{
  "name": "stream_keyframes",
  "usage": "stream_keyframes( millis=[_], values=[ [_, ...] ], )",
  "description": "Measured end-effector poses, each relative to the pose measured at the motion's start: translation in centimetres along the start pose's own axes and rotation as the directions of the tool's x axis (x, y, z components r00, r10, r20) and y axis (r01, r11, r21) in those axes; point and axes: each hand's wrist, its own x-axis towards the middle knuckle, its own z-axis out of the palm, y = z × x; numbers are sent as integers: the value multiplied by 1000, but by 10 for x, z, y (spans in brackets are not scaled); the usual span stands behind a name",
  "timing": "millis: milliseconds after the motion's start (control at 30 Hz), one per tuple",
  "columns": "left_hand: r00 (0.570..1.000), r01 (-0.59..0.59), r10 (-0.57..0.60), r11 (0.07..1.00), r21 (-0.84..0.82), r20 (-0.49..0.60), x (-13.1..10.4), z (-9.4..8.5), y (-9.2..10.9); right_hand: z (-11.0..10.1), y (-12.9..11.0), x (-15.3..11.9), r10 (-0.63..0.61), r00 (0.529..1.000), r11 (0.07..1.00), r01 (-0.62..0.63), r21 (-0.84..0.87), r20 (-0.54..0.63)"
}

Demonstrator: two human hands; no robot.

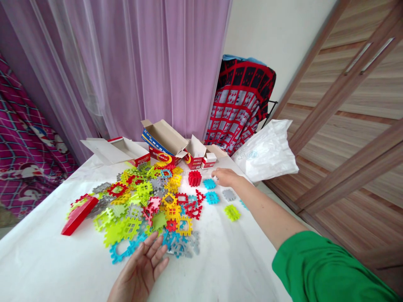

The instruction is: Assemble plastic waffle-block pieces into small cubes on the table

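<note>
A large heap of plastic interlocking pieces (135, 201) in red, yellow, green, blue and grey covers the table's middle. Palm up at its front edge, my left hand (141, 264) is open and holds nothing. My right hand (223, 177) reaches to the far right, beside a blue piece (209, 183); its fingers are partly spread with nothing visible in them. A stack of red pieces (194, 178) stands left of that blue piece. Nearer lie another blue piece (212, 197), a grey piece (228, 194) and a light green piece (232, 212).
Open cardboard boxes (165, 140) line the table's back edge. A red tray-like part (79, 216) lies at the left. At the back right is a white plastic bag (267, 153), next to a chair with a checked cloth (241, 100). The table (56, 260) has a white cover.
</note>
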Motion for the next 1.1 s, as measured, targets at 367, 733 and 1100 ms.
stream_keyframes(
  millis=[367,733,1100],
  values=[
    [999,50,-50,990,-132,10,4,-5,-3,19,-14,-14,-4,999,1000,3,25,48],
    [1000,9,-8,999,-40,3,2,-1,-2,14,-21,-17,18,998,1000,-19,15,56],
    [997,52,-44,990,-130,65,4,-5,-2,9,-14,-21,25,998,1000,-25,7,-60]
  ],
)
